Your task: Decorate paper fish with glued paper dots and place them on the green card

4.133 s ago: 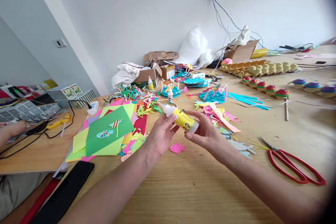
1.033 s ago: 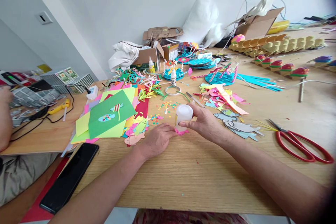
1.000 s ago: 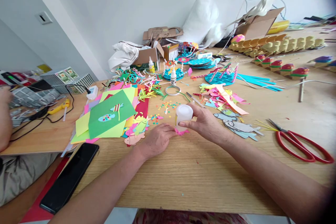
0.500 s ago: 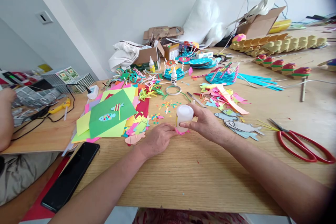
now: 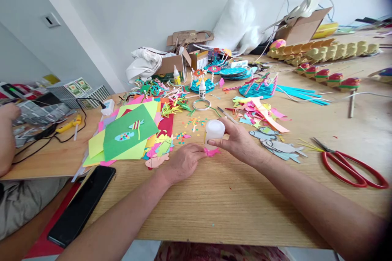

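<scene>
My right hand (image 5: 235,140) grips a white plastic glue bottle (image 5: 214,130), its round base facing up toward me. Under the bottle lies a small pink paper cutout (image 5: 212,152) on the table; the bottle hides part of it, as well as the nozzle. With fingers closed together, my left hand (image 5: 186,161) holds the cutout's left edge down. Left of that hand are several fish-shaped paper cutouts (image 5: 157,161). Small coloured paper dots (image 5: 183,137) are scattered just beyond. Grey and blue paper fish (image 5: 280,149) lie to the right of my right hand.
Red-handled scissors (image 5: 352,167) lie at the right. A green sheet (image 5: 131,132) tops a stack of coloured paper at the left, with a black phone (image 5: 82,204) nearer me. Paper scraps (image 5: 260,110), a roll of tape (image 5: 201,105) and another glue bottle (image 5: 202,89) stand farther back. Another person's arm (image 5: 6,138) shows at far left.
The glue bottle in my right hand has risen slightly, so more of the pink cutout shows beneath it. My left hand stays in place.
</scene>
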The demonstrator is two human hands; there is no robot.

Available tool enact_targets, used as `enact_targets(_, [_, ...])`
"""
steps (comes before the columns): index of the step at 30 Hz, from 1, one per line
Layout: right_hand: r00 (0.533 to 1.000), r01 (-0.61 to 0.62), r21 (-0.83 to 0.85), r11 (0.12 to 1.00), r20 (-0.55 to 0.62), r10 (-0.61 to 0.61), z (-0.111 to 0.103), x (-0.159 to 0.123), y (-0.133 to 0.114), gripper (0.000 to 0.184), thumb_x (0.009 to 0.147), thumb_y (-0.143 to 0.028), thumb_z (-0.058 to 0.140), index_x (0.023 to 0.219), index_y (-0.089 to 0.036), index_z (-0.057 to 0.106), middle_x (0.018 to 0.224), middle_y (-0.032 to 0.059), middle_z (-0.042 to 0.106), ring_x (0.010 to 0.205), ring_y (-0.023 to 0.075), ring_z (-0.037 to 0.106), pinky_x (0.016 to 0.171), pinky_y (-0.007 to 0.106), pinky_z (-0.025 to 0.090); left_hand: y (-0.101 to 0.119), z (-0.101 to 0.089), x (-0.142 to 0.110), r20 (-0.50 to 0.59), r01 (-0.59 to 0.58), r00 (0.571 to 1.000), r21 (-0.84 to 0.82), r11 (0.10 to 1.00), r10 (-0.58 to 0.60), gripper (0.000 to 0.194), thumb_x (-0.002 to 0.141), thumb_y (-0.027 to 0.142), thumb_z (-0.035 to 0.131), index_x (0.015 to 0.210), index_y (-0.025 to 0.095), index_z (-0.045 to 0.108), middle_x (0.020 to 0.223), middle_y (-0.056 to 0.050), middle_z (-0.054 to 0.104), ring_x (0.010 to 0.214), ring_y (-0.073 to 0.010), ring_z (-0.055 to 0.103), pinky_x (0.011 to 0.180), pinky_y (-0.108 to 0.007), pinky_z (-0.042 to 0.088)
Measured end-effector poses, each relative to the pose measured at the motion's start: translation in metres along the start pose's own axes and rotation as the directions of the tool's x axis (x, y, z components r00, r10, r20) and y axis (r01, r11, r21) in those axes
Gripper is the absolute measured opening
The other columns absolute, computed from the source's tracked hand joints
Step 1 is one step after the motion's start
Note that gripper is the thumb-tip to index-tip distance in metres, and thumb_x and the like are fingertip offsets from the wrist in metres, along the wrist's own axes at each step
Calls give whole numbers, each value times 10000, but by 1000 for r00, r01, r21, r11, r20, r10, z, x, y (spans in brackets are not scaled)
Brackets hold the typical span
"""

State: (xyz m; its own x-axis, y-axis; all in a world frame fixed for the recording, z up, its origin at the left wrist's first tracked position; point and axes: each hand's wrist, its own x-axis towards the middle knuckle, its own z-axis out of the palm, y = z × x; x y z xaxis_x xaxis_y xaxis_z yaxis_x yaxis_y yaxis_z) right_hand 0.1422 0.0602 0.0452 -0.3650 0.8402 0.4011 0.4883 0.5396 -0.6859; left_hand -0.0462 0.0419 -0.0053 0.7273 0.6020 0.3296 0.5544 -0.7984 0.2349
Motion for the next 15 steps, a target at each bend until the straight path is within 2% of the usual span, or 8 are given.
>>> enact_targets(5, [999,28,-1,1000,-14,-28,1,1,0,263,647,-386,619,729,-180,478,649,-9,519,595,124,471,521,235,357,1,-1,0,10,5,1000,12,1000,-5,379,701,-11,380,990,141,571,1000,-54,589,971,-150,505,887,-316,415])
enact_targets(9, [999,-2,-41,999,-39,0,2,1,2,252,638,-362,631,737,-180,487,643,-9,522,582,123,469,509,233,350,2,-1,0,-9,1,1000,9,1000,-1,384,694,-19,378,979,143,577,997,-54,592,965,-148,510,876,-311,424])
enact_targets(15, [1000,-9,-15,1000,5,9,2,0,2,277,638,-383,627,762,-176,492,653,-2,523,609,136,484,527,244,370,1,0,0,-20,-13,1000,-1,1000,13,394,696,-19,372,988,154,573,986,-51,590,962,-149,510,861,-314,434])
